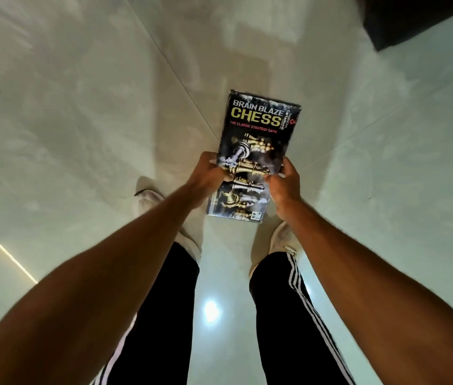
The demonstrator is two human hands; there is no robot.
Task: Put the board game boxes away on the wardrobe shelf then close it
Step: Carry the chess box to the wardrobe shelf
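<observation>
Tiled floor (81,134) sits below the Brain Blaze chess box (258,129), which is held flat and face-up. It looks like light, stiff cardboard, so grab the long edges. Left hand (208,176) and right hand (286,184) pinch those.

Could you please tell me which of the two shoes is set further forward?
The left shoe, its toe level with the left hand; the right shoe lies back, below the chess box's near edge.
</observation>
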